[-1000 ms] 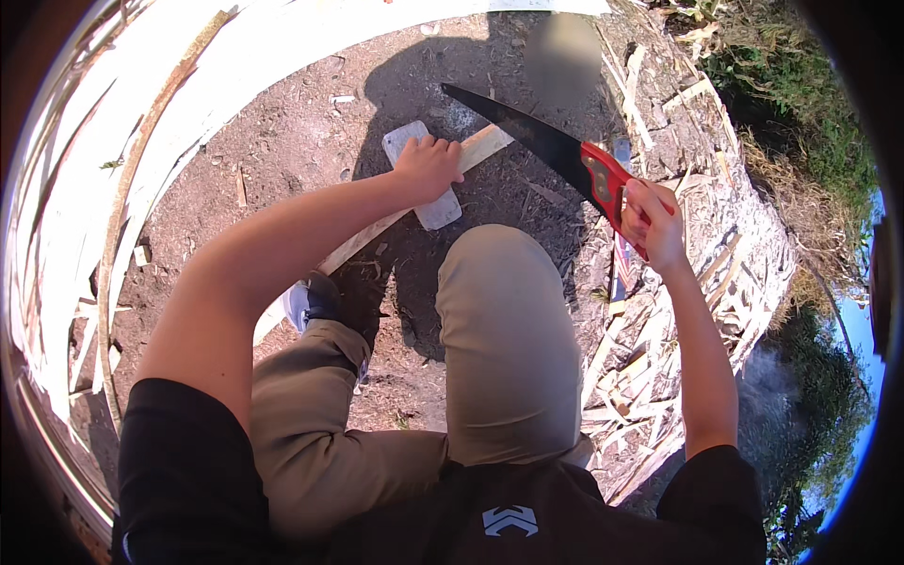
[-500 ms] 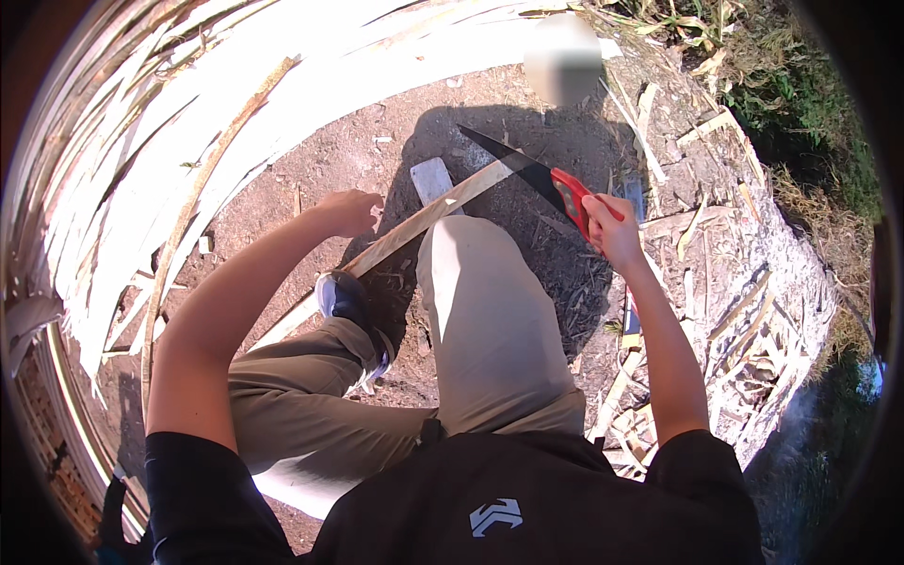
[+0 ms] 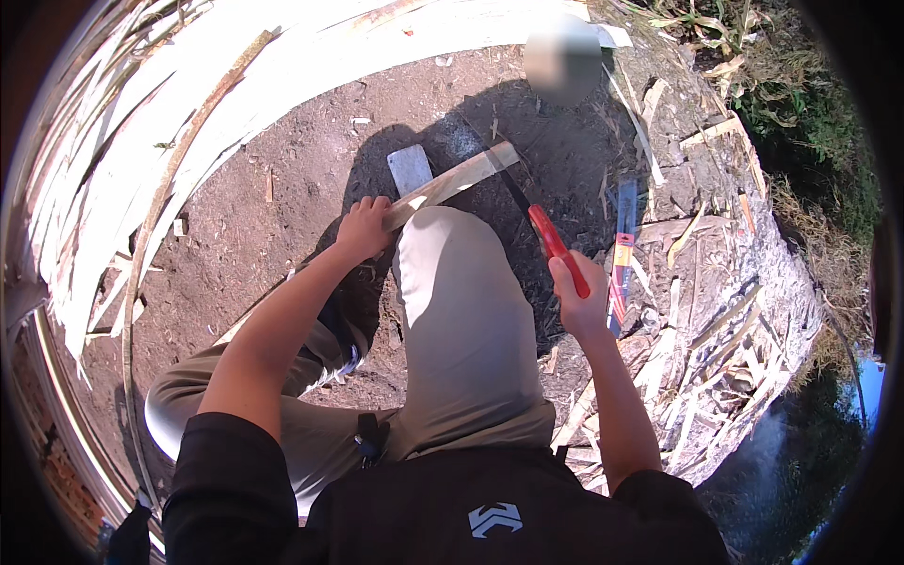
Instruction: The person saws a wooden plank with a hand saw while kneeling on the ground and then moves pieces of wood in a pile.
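A wooden strip [image 3: 452, 184] runs slantwise past my bent knee, crossing the edge of a pale block [image 3: 410, 169] on the ground. My left hand [image 3: 365, 229] is closed over the strip just left of the knee; some of its fingers are hidden. My right hand [image 3: 579, 290] grips the red handle of a hand saw [image 3: 518, 196]. The saw's dark blade lies across the strip close to its far right end, seen almost edge-on. Whether the teeth have cut into the wood, I cannot tell.
A flat blue, red and yellow sleeve [image 3: 622, 254] lies right of the saw. Wood scraps [image 3: 725, 330] litter the right side. A long thin pole [image 3: 179, 169] and many pale strips [image 3: 104, 122] lie at left. Green plants [image 3: 800, 122] grow at the far right.
My left hand has come down from above the strip and taken hold of it. The saw has turned from flat to nearly edge-on across the strip's end, and my right hand has lowered.
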### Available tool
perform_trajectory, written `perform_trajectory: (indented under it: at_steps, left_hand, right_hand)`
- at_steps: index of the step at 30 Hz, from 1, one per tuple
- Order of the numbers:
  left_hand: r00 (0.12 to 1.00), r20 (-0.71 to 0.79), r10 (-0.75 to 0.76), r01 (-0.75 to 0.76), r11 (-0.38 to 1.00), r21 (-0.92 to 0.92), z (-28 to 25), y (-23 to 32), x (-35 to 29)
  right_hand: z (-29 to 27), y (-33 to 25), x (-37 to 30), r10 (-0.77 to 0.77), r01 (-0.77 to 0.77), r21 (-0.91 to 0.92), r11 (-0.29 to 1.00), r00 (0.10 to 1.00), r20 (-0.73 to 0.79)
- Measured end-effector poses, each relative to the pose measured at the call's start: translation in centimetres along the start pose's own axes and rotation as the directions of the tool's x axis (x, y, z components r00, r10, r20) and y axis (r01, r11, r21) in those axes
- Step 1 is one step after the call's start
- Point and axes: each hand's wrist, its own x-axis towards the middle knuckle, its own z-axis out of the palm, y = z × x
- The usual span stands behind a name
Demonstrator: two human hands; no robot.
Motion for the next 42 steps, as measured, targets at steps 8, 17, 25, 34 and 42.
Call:
perform_trajectory:
  at_steps: [8,17,25,34,42]
  left_hand:
    - [0.999,0.037,-0.027,0.036,0.962,-0.27,0.7,-0.7,0.1]
    - [0.983,0.183,0.001,0.02,0.994,-0.112,-2.4,-1.1,4.5]
    - [0.999,-0.016,0.049,-0.051,0.993,-0.111,-2.7,12.0,9.9]
    - [0.996,0.063,-0.057,0.071,0.965,-0.251,0.3,13.1,12.7]
    - [0.999,0.051,-0.02,0.034,0.958,-0.284,-0.4,13.0,12.6]
  right_hand:
    - [0.6,-0.7,0.7,0.133,-0.133,0.135,0.982,0.991,0.012]
    - [-2.0,1.2,0.5,0.178,-0.182,0.213,0.96,0.983,0.037]
    - [-1.7,0.7,0.6,0.164,-0.159,0.192,0.968,0.986,-0.006]
    - [-1.6,-0.6,-1.2,0.055,-0.056,0.036,0.998,0.998,0.012]
    - [-2.1,-0.2,-1.7,0.084,-0.086,0.036,0.996,0.995,0.061]
